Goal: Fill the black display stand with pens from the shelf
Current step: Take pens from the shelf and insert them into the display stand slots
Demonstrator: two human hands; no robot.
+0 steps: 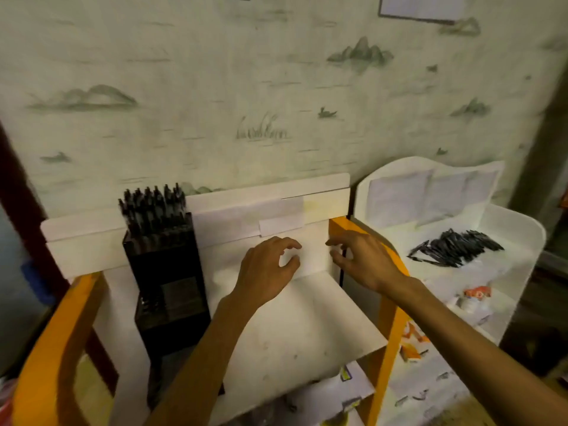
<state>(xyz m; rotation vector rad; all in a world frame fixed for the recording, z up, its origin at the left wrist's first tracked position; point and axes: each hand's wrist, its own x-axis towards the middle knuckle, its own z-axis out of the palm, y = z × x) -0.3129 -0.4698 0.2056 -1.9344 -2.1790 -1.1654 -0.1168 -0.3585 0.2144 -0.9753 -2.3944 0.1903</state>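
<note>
Off to the right of my right hand (362, 259) sits the pen pile (455, 247), lying roughly sideways; both hands loosely curled, empty, left hand (267, 265) farther.

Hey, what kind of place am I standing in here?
Probably a small stationery shop or its stockroom. A black display stand packed with pens sits on a white and orange shelf, a loose pile of pens lies on the white shelf unit beside it.
</note>
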